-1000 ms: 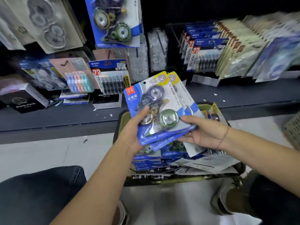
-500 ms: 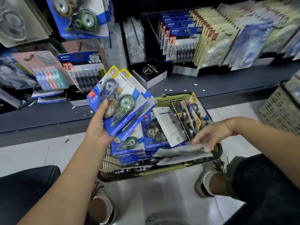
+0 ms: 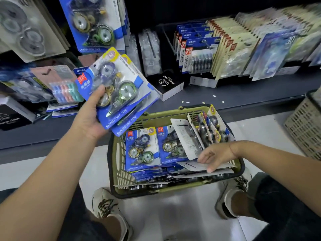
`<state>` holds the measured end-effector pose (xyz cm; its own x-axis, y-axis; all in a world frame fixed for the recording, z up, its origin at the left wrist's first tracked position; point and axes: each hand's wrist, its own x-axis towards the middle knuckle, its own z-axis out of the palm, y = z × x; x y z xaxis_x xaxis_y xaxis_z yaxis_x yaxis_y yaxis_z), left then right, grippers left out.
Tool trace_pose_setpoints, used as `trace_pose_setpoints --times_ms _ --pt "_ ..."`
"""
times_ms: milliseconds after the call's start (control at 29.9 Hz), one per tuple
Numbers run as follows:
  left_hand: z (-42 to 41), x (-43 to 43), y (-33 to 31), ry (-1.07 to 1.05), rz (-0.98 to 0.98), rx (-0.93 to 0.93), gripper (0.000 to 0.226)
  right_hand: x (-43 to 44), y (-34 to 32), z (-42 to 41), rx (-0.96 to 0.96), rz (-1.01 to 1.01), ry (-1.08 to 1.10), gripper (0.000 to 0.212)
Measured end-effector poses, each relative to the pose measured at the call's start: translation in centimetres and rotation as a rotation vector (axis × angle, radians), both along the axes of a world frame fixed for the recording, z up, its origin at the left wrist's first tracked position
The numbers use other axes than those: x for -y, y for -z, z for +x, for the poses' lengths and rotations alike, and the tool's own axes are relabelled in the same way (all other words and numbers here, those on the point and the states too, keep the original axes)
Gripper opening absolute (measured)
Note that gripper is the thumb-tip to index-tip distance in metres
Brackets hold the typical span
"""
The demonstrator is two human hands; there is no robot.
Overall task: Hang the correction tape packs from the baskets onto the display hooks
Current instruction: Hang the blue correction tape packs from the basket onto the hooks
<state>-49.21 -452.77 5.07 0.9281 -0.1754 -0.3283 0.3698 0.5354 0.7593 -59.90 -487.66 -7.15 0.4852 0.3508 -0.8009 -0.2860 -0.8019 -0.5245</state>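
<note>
Head view: left hand (image 3: 93,117) at 9 o'clock grips a fanned stack of correction tape packs (image 3: 119,86), hang-holes up, likely staged for hanging. Right hand (image 3: 217,153) at 4 o'clock rests loose-fingered on packs in the green basket (image 3: 156,116), probably gathering more.

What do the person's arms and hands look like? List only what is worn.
The left arm and right arm are bare, no sleeves in view. The left hand and right hand wear no gloves; no rings or watch show. A thin string-like band seems to circle the right wrist.
</note>
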Motion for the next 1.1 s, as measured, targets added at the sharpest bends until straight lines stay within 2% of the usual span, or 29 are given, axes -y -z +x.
trace_pose_setpoints --times_ms 67,167,267,334,367,468,535,635,702,802,902,1002,1102 --pt "0.5 -0.4 -0.9 -0.036 0.035 0.004 0.012 0.1 0.3 0.0 0.03 0.003 0.038 0.058" --pt "1.0 -0.8 -1.5 -0.048 0.06 0.027 0.009 -0.1 0.8 -0.2 0.128 0.001 0.018 0.045" --pt "0.9 -0.8 -1.6 -0.028 0.079 0.016 0.015 -0.9 0.7 -0.6 0.286 -0.047 -0.027 0.009" --pt "0.7 -0.5 -1.5 -0.025 0.089 0.005 0.019 -1.4 0.9 -0.7 0.45 -0.102 -0.033 0.035" --pt "0.7 -0.4 -1.3 -0.019 0.092 -0.003 0.019 -1.7 1.0 -0.8 0.511 -0.142 -0.039 0.042" --pt "0.4 -0.2 -0.9 -0.018 0.119 -0.026 0.006 -2.4 1.0 -1.0 0.615 -0.29 -0.108 0.042" --pt "0.3 -0.3 -0.8 -0.018 0.126 -0.041 0.015 -2.7 0.3 -0.9 0.659 -0.356 -0.148 0.038" --pt "0.0 -0.2 -1.3 -0.022 0.101 -0.056 0.008 -3.4 -1.6 -0.6 0.754 -0.408 -0.152 0.032" --pt "-0.3 0.0 -1.9 -0.018 0.069 -0.064 0.009 -4.1 -2.7 -0.2 0.824 -0.359 -0.072 0.031" --pt "-0.8 0.5 -2.6 -0.004 0.03 -0.089 0.03 -4.9 -4.7 0.9 0.985 -0.158 0.229 0.025" --pt "-1.1 0.9 -3.4 0.021 -0.006 -0.063 0.019 -5.1 -6.6 2.8 1.099 0.071 0.54 0.029" --pt "-0.7 1.2 -4.6 0.042 -0.03 0.026 0.017 -4.8 -8.0 4.6 1.138 0.139 0.75 0.033" --pt "0.4 1.1 -6.3 0.001 -0.027 0.104 0.03 -4.0 -9.8 6.7 1.149 0.171 0.921 0.03"
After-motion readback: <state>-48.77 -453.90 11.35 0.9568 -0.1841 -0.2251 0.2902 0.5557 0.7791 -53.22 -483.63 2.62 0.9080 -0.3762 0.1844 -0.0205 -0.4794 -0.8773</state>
